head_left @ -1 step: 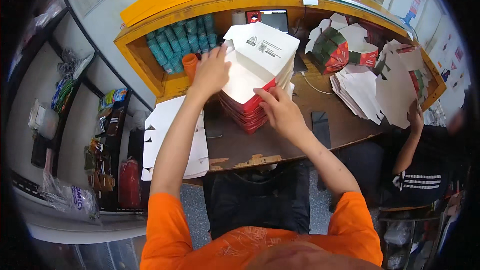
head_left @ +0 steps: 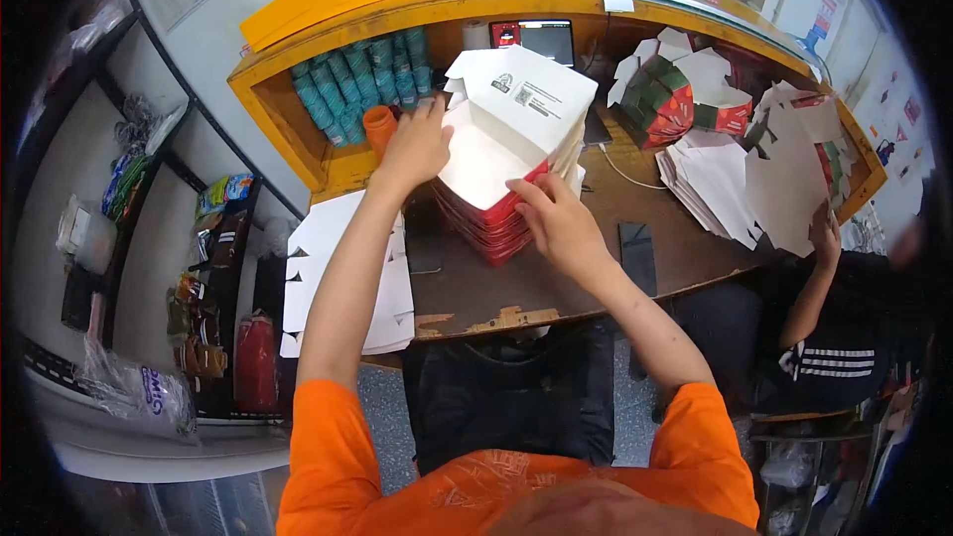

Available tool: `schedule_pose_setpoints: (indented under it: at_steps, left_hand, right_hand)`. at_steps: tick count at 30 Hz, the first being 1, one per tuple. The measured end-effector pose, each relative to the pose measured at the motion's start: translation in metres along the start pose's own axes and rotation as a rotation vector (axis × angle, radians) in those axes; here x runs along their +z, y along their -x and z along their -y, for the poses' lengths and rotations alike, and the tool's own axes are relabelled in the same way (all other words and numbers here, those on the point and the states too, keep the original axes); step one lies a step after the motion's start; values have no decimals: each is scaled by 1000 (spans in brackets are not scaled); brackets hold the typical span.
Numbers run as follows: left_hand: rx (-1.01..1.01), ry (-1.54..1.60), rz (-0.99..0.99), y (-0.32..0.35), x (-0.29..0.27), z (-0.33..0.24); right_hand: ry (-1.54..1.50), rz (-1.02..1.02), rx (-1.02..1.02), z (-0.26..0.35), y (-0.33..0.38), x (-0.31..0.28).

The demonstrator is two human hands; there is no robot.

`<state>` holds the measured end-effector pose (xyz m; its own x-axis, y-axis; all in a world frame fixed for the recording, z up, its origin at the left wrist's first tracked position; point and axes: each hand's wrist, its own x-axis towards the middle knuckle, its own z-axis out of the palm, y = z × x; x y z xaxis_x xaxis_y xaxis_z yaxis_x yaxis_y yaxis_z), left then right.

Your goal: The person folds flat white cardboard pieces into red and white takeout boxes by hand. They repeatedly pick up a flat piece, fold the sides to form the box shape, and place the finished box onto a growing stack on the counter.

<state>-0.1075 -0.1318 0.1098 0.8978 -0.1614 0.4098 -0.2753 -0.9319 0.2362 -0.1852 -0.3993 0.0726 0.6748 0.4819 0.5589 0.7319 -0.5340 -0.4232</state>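
Note:
A stack of nested cardboard food boxes (head_left: 486, 238), red outside and white inside, stands on the brown table. The top box (head_left: 486, 154) has its white printed lid raised at the back. My left hand (head_left: 417, 144) is at its left wall, fingers bent around the edge beside the side flap. With my right hand (head_left: 561, 223) I grip the right front rim, the index finger over the edge and the other fingers curled lower down against the red side. Parts of the fingertips of both hands are hidden.
Flat white box blanks (head_left: 347, 283) lie at the left. A dark phone (head_left: 637, 256) rests to the right. Beyond it are more blanks (head_left: 710, 184) and folded boxes (head_left: 660, 104). A co-worker's hand (head_left: 824, 233) touches a large blank. Teal rolls (head_left: 362, 84) fill the yellow shelf.
My left hand has shifted very slightly outward along the top box's left wall. My right hand and the stack look nearly the same.

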Motion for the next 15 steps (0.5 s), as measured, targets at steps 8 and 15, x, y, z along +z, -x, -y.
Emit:
schedule_pose_setpoints:
  at_steps: [8, 15]
  left_hand:
    - [-172, 503, -17, 13, 20, 38]
    - [-339, 259, 402, 186, -17, 67]
  right_hand:
    - [-90, -230, 74, -3, 39, 41]
    - [-120, -226, 357, -25, 59, 116]
